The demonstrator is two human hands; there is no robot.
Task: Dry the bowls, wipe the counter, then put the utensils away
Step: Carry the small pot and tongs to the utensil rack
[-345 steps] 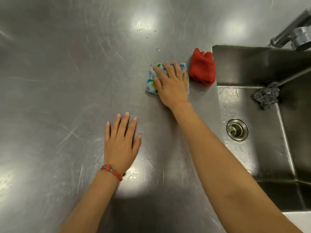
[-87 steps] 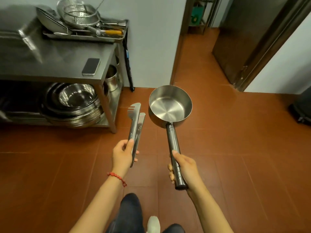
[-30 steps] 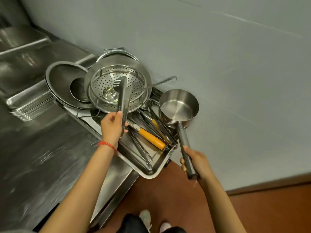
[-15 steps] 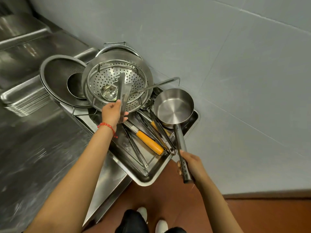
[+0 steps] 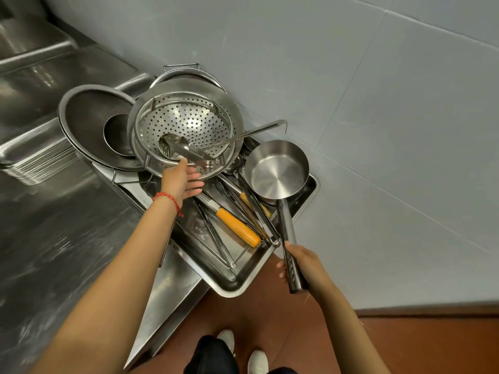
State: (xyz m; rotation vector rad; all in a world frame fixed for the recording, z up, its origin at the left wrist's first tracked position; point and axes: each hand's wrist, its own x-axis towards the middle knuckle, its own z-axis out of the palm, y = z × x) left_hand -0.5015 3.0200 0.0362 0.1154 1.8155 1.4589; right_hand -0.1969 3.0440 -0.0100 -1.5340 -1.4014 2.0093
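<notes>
The tongs [image 5: 186,151] lie inside the perforated colander [image 5: 186,125], their long axis running from the lower right up to the upper left, with the scalloped tips pointing toward the colander's left wall. Just below their handle end is the left hand [image 5: 181,182], fingers straight and loosely spread, holding nothing; whether the thumb touches the colander rim I cannot tell. The saucepan [image 5: 276,172] sits at the tray's far right corner, bowl up, its long handle pointing down and slightly right, toward the person. The right hand [image 5: 302,264] curls round the handle's lower end. The steel tray [image 5: 244,276] beneath them rests on the counter [image 5: 62,238] and holds an orange-handled utensil [image 5: 235,225] lying diagonally.
</notes>
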